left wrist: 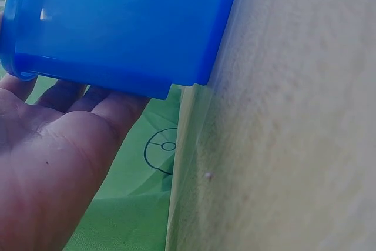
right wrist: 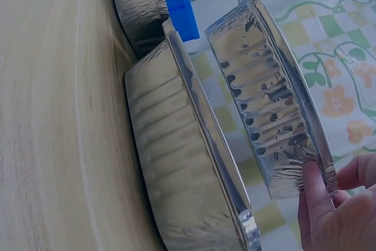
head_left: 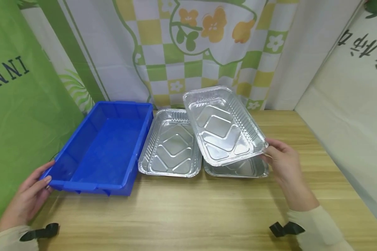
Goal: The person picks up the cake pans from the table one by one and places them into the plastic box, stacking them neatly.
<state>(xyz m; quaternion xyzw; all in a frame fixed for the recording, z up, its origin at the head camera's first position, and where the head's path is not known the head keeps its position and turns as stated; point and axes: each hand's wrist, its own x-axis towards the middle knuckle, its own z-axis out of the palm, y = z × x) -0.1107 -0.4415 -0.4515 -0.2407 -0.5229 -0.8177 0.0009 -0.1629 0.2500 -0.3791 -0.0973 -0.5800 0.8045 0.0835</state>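
Observation:
My right hand (head_left: pixel 282 162) pinches the near right corner of a foil tray (head_left: pixel 220 125), thumb over the rim and fingers against its outer wall. That tray is raised and tilted, and in the right wrist view it hangs apart from a second foil tray (right wrist: pixel 176 139), which sits on the table and is mostly hidden from the head camera. Left of them lies a third foil tray (head_left: pixel 174 146). At the far left my left hand (head_left: pixel 28 195) grips the near left corner of a blue plastic bin (head_left: pixel 138 153), thumb on the rim and fingers beneath it.
The wooden table (head_left: pixel 188 216) holds the bin and trays side by side near its back edge. Behind hangs a checked, flowered curtain (head_left: pixel 176 52). Green cloth (head_left: pixel 19 115) borders the left side, and a pale cloth with dark lettering (head_left: pixel 348 87) the right.

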